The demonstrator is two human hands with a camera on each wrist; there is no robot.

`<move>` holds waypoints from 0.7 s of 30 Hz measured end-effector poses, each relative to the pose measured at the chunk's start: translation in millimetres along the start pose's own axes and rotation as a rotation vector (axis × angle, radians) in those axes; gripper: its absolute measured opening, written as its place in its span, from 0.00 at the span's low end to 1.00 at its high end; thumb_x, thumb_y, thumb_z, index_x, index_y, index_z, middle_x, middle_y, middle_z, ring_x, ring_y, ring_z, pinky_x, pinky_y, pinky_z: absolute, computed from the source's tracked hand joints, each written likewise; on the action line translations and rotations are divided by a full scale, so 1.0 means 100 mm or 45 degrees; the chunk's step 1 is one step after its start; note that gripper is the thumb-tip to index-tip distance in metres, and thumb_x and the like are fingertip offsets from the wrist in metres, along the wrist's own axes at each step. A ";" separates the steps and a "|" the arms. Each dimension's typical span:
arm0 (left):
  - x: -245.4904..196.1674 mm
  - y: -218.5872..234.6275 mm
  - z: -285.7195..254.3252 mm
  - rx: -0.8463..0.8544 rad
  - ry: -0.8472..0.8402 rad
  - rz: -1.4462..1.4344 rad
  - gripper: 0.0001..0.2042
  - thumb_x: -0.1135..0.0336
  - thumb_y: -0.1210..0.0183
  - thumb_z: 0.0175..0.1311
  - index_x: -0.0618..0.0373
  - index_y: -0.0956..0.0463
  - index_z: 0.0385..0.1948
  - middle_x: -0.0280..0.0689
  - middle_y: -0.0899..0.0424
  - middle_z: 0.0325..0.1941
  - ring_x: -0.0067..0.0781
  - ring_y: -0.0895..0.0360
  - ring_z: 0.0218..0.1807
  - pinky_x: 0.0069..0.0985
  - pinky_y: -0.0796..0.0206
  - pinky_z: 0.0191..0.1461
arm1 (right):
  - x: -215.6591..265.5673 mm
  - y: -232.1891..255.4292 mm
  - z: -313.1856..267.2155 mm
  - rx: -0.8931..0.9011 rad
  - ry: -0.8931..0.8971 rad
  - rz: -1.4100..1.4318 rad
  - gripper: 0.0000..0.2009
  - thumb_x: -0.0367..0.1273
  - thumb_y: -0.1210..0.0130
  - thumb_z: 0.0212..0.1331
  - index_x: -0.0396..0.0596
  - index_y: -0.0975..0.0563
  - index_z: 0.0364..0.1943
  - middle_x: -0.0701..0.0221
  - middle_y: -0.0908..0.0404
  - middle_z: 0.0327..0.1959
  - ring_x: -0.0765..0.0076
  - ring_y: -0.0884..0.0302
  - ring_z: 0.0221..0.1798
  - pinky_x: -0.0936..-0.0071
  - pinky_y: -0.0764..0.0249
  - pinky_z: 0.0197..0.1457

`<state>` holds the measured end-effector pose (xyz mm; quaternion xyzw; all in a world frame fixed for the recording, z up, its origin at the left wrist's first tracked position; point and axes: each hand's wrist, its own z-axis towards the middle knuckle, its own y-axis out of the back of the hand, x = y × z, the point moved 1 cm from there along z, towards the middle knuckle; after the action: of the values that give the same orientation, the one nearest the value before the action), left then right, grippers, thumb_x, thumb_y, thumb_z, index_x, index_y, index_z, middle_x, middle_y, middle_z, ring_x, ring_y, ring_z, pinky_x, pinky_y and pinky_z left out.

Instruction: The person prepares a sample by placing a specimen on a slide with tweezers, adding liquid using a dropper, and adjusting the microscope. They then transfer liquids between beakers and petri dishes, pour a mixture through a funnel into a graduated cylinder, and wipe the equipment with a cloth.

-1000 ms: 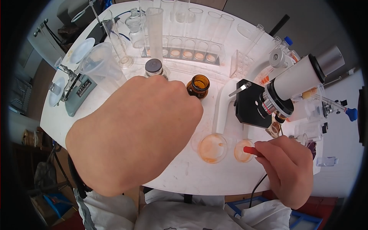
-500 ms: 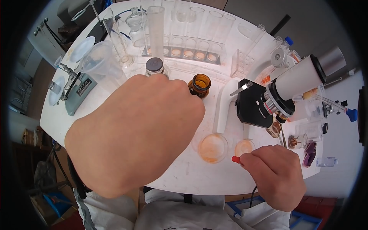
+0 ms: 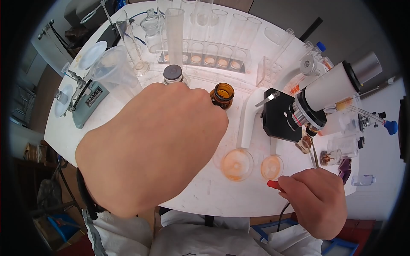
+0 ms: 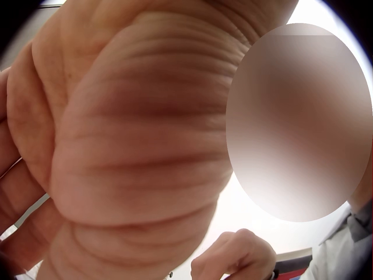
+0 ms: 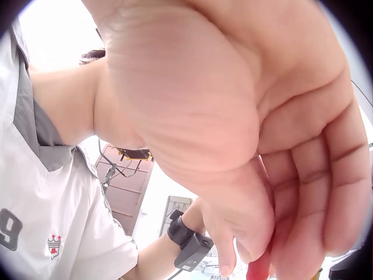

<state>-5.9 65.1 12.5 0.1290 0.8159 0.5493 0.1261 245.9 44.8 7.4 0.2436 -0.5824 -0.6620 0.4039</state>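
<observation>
While the left hand (image 3: 153, 149) spreads its back across the middle of the head view and hides its own fingers, the right hand (image 3: 318, 200) pinches a small red rod (image 3: 274, 184) between thumb and fingers at the near side of the white table (image 3: 196, 197). The rod's exposed end points left, just beside the near rim of the smaller petri dish (image 3: 272, 167), which has an orange layer in it; a larger petri dish (image 3: 236, 165), also tinged orange, lies to its left. Beyond them stands a microscope (image 3: 331, 89), its black stage facing the person. An open amber glass bottle (image 3: 223, 94) shows just past the left hand's knuckles, next to a jar with a dark lid (image 3: 173, 73); farther back is a rack of test tubes (image 3: 200, 60), and on the left a balance (image 3: 89, 102) near a clear plastic beaker (image 3: 112, 70). In the left wrist view, the palm fills most of the frame with the fingers cut off at the left edge, so I cannot tell whether that hand grips anything; the right hand appears small at the bottom. In the right wrist view, the red rod shows at the bottom between the right thumb and fingertips, a narrow pinch, and a black band with a camera (image 5: 195, 252) circles the left wrist.
</observation>
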 end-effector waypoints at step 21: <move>0.05 -0.09 -0.02 -0.208 -0.081 -0.023 0.12 0.68 0.28 0.53 0.65 0.20 0.32 0.45 0.14 0.36 0.48 0.15 0.43 0.38 0.24 0.47 | -0.05 -0.34 0.86 -0.186 -0.104 -0.222 0.09 0.23 0.39 0.60 0.41 0.22 0.43 0.63 0.24 0.34 0.55 0.21 0.31 0.63 0.26 0.31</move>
<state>-11.7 61.4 4.6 0.1281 0.7651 0.6086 0.1670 171.7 98.1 -8.3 0.2360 -0.5251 -0.7447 0.3376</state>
